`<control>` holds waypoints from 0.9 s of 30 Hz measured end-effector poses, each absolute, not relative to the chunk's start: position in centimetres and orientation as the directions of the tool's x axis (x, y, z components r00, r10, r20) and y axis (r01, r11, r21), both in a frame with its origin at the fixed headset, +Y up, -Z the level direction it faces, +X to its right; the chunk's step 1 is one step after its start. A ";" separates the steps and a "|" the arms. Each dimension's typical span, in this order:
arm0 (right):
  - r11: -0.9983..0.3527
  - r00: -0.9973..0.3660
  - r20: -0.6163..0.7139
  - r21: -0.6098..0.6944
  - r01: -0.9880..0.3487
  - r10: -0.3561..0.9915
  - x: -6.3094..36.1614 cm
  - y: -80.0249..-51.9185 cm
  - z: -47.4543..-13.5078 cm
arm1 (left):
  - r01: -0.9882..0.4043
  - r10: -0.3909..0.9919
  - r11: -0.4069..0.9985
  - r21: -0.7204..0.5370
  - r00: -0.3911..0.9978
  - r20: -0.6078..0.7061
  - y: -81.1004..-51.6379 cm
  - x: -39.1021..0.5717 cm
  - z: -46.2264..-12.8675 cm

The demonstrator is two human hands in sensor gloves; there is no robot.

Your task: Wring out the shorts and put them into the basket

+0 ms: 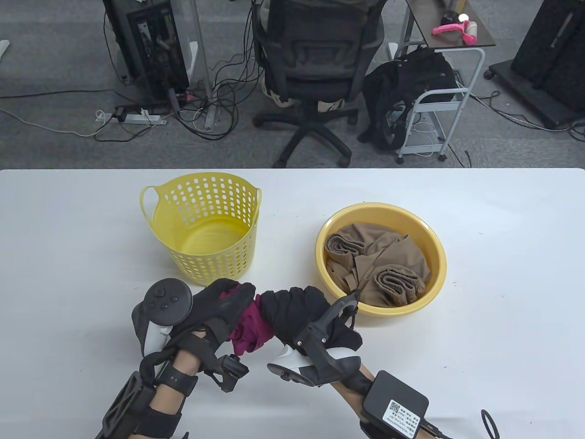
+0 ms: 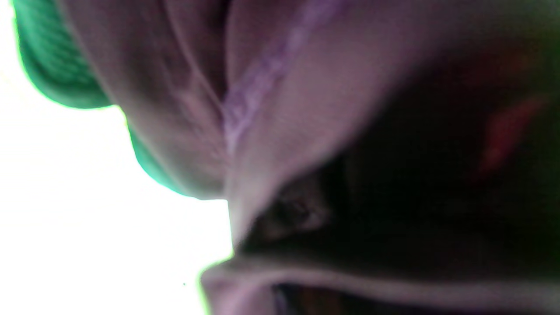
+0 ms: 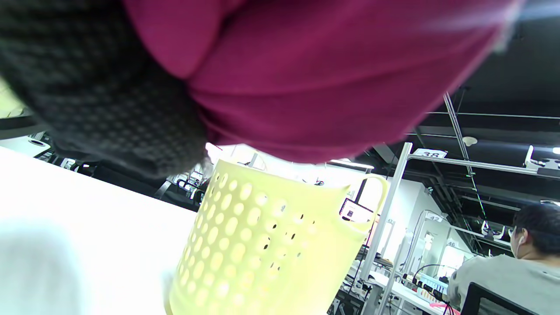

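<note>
Here, near the front edge of the table:

Your left hand: your left hand [image 1: 224,302], in a black knit sensor glove, has its fingers curled round one end of the shorts, with the rounded tracker strapped on its back.

Your right hand: your right hand [image 1: 297,311], gloved the same, is clamped on the other end of the bundle, just beside your left; its tracker sits low toward the wrist.

Shorts: the magenta shorts [image 1: 249,327] are bunched into a short creased roll between your two fists, above the table [image 1: 502,283], with a fold of soft matte fabric hanging down under your left hand. In the left wrist view the cloth fills the frame, blurred.

Basket: the yellow plastic basket [image 1: 205,228] stands upright just beyond your hands; it is round, tapered, its wall punched with rows of holes, with a loop handle at each side. From the table view its smooth floor looks bare.

Basin: the shallow round yellow basin [image 1: 434,256], smooth and glossy, sits right of the basket and holds brown garments [image 1: 379,265], two ends rolled into ribbed coils.

Beyond the table: a mesh-backed office chair [image 1: 315,68] and a white wire cart [image 1: 438,105] draped with black cloth.
</note>
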State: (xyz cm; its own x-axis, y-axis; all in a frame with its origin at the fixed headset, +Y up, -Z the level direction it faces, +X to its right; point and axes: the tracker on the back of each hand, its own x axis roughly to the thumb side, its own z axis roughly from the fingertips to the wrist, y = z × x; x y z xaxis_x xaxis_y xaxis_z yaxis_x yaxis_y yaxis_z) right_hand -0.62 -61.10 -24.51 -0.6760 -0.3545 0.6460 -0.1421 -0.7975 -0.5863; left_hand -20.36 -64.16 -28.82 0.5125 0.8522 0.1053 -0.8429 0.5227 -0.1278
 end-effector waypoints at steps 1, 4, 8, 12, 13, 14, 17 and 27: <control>-0.800 -0.678 0.646 -0.583 -0.143 -0.350 -0.6 -61.1 -24.5 | -0.839 0.849 0.528 -0.127 0.518 0.107 -64.1 -20.4 -28.8; -0.802 -0.681 0.645 -0.580 -0.142 -0.347 -0.6 -61.2 -24.5 | -0.838 0.848 0.530 -0.130 0.520 0.106 -64.2 -20.4 -28.9; -0.801 -0.681 0.641 -0.583 -0.133 -0.353 -0.5 -61.1 -24.5 | -0.839 0.849 0.528 -0.136 0.518 0.101 -64.3 -20.3 -28.8; -0.801 -0.682 0.639 -0.585 -0.130 -0.356 -0.4 -61.2 -24.4 | -0.835 0.847 0.532 -0.141 0.522 0.103 -64.3 -20.2 -28.8; -0.801 -0.682 0.638 -0.585 -0.129 -0.357 -0.4 -61.2 -24.4 | -0.835 0.847 0.532 -0.142 0.522 0.102 -64.3 -20.2 -28.8; -0.803 -0.683 0.639 -0.582 -0.130 -0.353 -0.4 -61.2 -24.4 | -0.833 0.845 0.534 -0.142 0.524 0.103 -64.3 -20.1 -28.8; -0.813 -0.690 0.644 -0.566 -0.137 -0.331 -0.3 -61.2 -24.5 | -0.830 0.841 0.540 -0.141 0.530 0.104 -64.3 -20.1 -28.8; -0.871 -0.727 0.668 -0.441 -0.217 -0.158 0.4 -61.1 -25.3 | -0.810 0.813 0.578 -0.098 0.560 0.160 -63.5 -19.9 -28.2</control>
